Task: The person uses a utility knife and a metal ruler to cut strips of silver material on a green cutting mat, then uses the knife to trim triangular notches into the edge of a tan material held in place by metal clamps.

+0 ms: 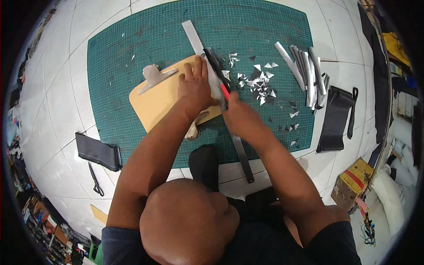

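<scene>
A tan clipboard (159,104) with a metal clip lies slanted on the green cutting mat (115,57). My left hand (194,86) presses flat on its right part, fingers spread, the fingertips beside a long metal ruler (192,35). Black and grey strips (215,62) of material lie along the ruler's right side. In my right hand (240,115) is a red cutter knife (225,92), gripped against the strip beside the ruler; its blade is too small to make out. At the clipboard's lower edge, what looks like part of my foot (193,131) touches the mat.
Small black and white triangular offcuts (260,84) are scattered right of the knife. Rolled grey and white strips (309,75) lie at the mat's right edge, near folded black material (334,119). Left are another folded black piece (98,151) and black-handled scissors (96,183) on the tiles.
</scene>
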The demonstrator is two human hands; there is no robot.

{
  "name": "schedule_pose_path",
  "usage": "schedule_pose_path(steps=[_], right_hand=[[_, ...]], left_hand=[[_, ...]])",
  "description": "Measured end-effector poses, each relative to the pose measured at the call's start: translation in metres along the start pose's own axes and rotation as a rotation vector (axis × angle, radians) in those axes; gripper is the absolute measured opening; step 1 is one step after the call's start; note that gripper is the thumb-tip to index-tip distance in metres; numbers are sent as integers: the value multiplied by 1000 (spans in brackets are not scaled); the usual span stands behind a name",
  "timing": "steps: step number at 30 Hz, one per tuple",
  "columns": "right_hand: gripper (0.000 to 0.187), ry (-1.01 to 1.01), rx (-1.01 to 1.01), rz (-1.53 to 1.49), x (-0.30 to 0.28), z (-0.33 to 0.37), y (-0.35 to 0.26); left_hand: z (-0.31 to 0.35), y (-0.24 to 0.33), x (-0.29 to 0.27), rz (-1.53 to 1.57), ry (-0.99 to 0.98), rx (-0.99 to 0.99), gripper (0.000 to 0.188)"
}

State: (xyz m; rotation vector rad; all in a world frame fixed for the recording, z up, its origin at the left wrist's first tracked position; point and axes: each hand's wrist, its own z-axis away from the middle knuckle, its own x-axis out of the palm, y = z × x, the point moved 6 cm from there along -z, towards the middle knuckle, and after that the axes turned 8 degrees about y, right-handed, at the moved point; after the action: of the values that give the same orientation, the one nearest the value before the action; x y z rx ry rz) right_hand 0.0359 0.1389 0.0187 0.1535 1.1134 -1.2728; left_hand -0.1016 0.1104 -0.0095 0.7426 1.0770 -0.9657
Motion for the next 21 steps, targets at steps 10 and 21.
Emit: schedule_pose_path(steps=[10, 21], right_hand=[[29, -158, 115, 142, 31, 103, 77], [34, -5, 161, -1118, 6, 23, 15]], left_hand=[[-4, 4, 2, -27, -86, 24, 131], [3, -4, 3, 18, 51, 34, 127]])
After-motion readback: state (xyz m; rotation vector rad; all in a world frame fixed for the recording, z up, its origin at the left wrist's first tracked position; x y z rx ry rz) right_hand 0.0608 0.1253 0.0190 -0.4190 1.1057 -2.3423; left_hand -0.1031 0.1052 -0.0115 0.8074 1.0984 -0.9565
